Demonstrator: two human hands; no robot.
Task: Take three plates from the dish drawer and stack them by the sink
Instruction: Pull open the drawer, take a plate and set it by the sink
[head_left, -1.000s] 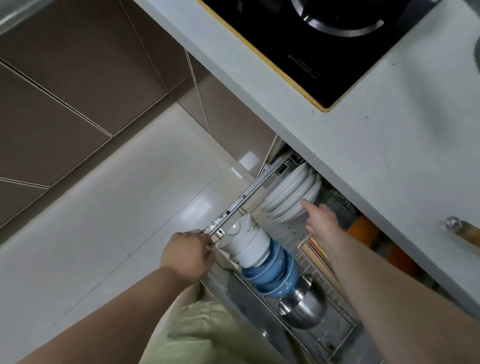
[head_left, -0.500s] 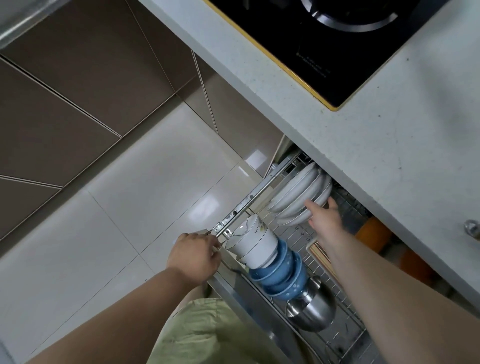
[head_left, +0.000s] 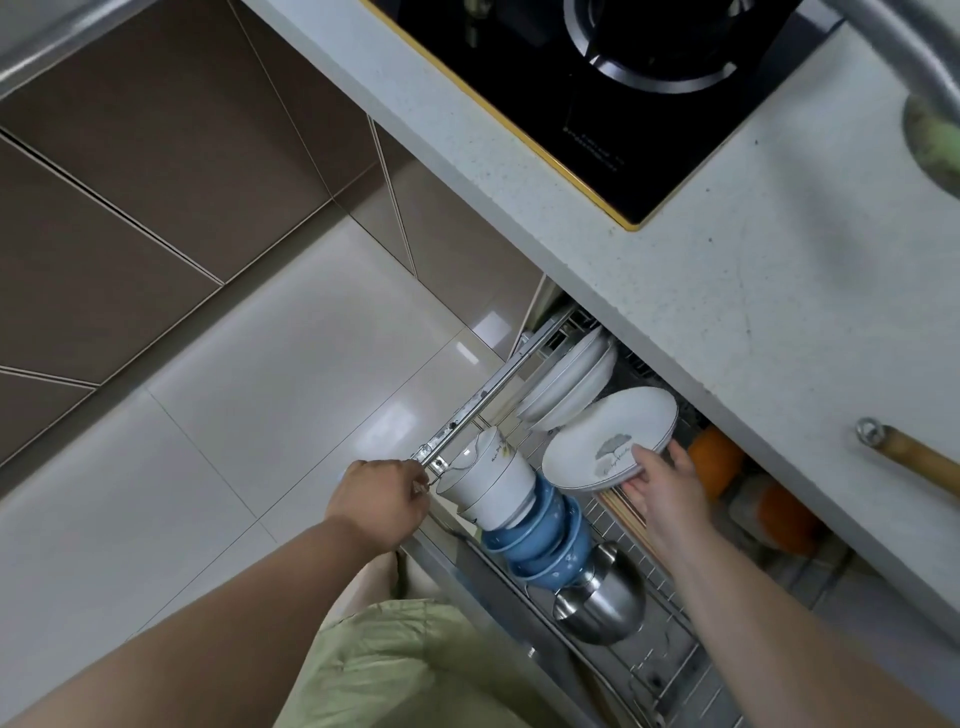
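The dish drawer (head_left: 470, 410) stands pulled out below the counter, its wire rack full of crockery. My right hand (head_left: 662, 480) grips a white plate (head_left: 597, 431) with a grey leaf print, lifted free of the rack and tilted face up. Behind it, a few more white plates (head_left: 563, 382) stand on edge in the rack. My left hand (head_left: 382, 499) is closed on the drawer's front corner, beside a stack of white bowls (head_left: 491, 480).
Blue bowls (head_left: 540, 540) and a steel bowl (head_left: 602, 597) lie in the rack nearer me. The white countertop (head_left: 727, 312) overhangs the drawer, with a black hob (head_left: 597, 78) and a wooden handle (head_left: 914, 460) on it. Orange items (head_left: 719, 462) sit deep in the drawer.
My right hand reached the standing plates, took hold of the nearest one and pulled it out and toward me. My left hand has stayed on the drawer's corner.
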